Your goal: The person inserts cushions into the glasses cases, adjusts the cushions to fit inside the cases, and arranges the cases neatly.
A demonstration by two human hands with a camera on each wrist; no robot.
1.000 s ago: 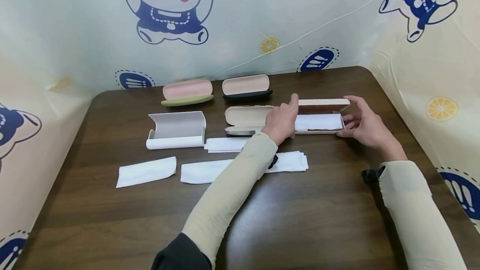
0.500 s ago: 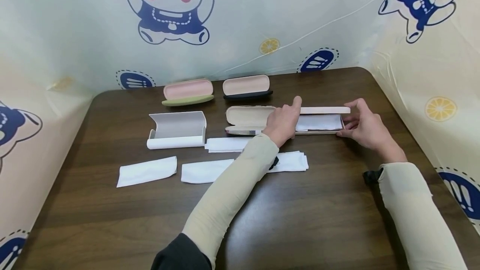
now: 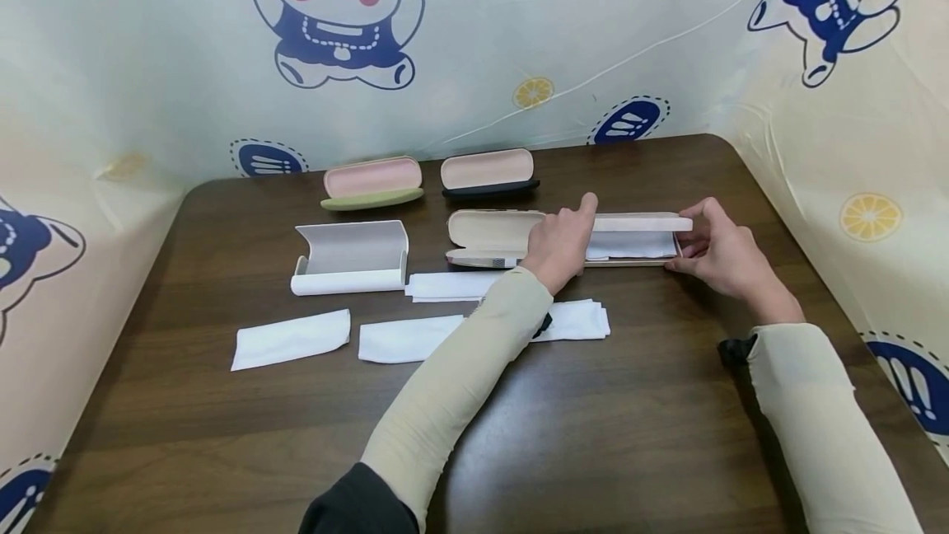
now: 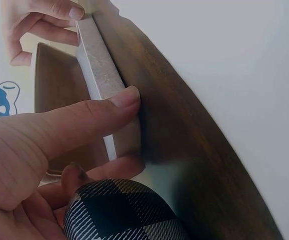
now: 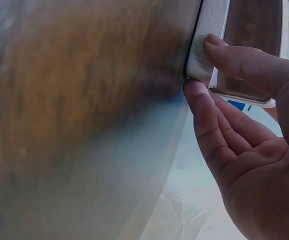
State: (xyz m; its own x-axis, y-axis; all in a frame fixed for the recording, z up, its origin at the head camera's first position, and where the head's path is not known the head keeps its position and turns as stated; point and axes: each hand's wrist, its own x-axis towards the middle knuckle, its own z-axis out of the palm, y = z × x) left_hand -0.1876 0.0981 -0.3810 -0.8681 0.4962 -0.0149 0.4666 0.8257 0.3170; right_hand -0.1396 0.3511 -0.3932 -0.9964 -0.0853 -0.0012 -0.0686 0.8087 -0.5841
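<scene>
A white glasses case (image 3: 645, 222) with brown lining stands partly open at the table's right, its lid tilted over a white folded cloth (image 3: 630, 245) inside. My left hand (image 3: 559, 250) grips its left end; in the left wrist view the thumb (image 4: 99, 112) presses the marbled front of the base. At the other end my right hand (image 3: 730, 258) holds the case, its thumb on the front (image 5: 234, 57) and fingers around the end and at the lid. A plaid glasses case (image 4: 124, 210), open and cream-lined, lies just left, partly hidden by my left hand.
Open green (image 3: 373, 199) and black (image 3: 489, 188) glasses cases stand at the back. An open white case (image 3: 352, 258) sits at left. White folded cloths (image 3: 292, 340) lie in front, some partly under my left forearm. A patterned sheet (image 3: 474, 39) hangs behind the table.
The white case's lid has tipped forward and down, covering more of the cloth inside. My right fingers have come down with it. My left hand has stayed nearly in place.
</scene>
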